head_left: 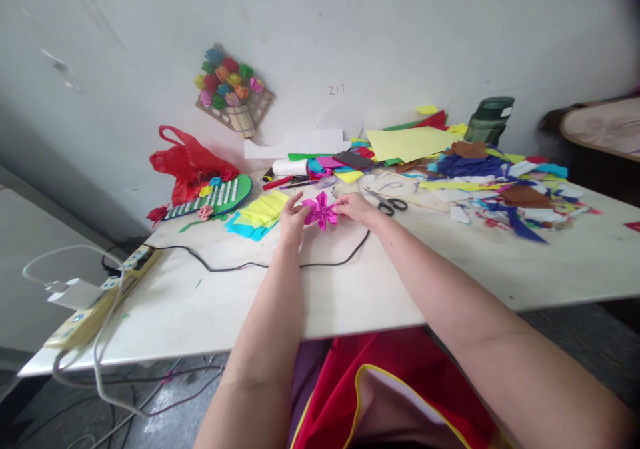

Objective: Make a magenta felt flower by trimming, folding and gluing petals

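We have the flower point(321, 211) between our left hand point(295, 219) and right hand point(355, 209), above the desk point(360, 302). The right grip pinches its right edge; the left is at the other side (whether it pinches, we cannot tell). Uneven pulling could crease or tear it, and the cord point(240, 266) passing under our left forearm point(260, 342) could snag and jolt us.

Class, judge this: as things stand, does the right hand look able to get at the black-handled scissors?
Probably yes: the black-handled scissors lie just beside the right hand, largely uncovered. That hand holds the pink paper flower, though, so it would likely have to let go first.
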`<state>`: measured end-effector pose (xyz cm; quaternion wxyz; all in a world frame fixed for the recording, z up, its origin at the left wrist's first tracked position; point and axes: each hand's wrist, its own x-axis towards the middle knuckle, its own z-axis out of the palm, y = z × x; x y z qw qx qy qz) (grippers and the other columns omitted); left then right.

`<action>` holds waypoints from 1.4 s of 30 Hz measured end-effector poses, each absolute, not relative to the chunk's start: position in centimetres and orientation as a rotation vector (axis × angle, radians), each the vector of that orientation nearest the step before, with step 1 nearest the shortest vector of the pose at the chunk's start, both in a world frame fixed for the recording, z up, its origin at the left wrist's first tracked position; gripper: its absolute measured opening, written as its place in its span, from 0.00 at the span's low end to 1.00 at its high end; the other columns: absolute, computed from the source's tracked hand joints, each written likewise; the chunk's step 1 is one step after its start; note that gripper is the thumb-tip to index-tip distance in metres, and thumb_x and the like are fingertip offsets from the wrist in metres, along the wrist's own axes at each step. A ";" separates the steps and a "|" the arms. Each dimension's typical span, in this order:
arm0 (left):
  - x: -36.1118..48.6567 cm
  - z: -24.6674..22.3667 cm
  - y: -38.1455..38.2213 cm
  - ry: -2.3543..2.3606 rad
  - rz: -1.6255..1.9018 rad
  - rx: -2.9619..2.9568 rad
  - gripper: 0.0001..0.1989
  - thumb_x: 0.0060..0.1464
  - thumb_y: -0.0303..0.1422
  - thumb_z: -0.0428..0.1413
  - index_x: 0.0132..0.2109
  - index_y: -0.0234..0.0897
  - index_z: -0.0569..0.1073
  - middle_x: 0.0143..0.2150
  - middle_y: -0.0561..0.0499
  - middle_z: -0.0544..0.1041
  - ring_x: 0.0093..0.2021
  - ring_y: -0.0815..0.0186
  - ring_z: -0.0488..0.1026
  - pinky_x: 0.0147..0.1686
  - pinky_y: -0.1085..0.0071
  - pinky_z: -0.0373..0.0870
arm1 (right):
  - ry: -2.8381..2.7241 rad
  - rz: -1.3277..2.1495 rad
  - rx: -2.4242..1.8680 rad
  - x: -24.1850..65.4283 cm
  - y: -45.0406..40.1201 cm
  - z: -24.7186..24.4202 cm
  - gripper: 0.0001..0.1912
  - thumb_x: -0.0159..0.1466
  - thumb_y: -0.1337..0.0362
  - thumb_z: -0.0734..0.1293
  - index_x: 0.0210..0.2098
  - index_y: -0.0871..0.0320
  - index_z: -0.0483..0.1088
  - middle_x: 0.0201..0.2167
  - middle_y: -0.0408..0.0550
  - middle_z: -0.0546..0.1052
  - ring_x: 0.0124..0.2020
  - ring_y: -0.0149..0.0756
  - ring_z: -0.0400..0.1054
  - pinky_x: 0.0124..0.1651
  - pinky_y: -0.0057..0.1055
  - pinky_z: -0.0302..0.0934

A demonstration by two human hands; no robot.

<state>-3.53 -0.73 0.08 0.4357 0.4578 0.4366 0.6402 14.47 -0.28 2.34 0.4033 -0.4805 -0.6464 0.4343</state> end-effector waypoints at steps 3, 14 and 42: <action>-3.3 0.2 -1.0 1.075 1.551 1.146 0.39 0.30 0.32 0.65 0.55 0.31 0.69 0.24 0.55 0.74 0.23 0.71 0.69 0.27 0.73 0.64 | -1.542 1.090 -1.224 14.5 0.0 2.1 0.03 0.49 0.69 0.66 0.20 0.59 0.67 0.14 0.37 0.65 0.18 0.25 0.57 0.22 0.24 0.50; -3.0 1.3 -2.8 1.066 1.226 1.266 0.44 0.35 0.26 0.57 0.64 0.35 0.59 0.23 0.60 0.70 0.20 0.73 0.64 0.24 0.74 0.61 | -1.694 0.949 -1.137 15.0 1.1 1.5 0.09 0.50 0.72 0.66 0.32 0.62 0.74 0.22 0.43 0.75 0.21 0.28 0.64 0.26 0.26 0.58; -3.4 0.9 -1.5 1.308 1.617 1.563 0.14 0.41 0.40 0.63 0.35 0.37 0.75 0.42 0.46 0.75 0.44 0.61 0.70 0.39 0.69 0.65 | -1.941 0.609 -1.007 15.9 2.3 0.5 0.11 0.53 0.70 0.67 0.36 0.58 0.76 0.28 0.44 0.77 0.28 0.30 0.68 0.33 0.26 0.61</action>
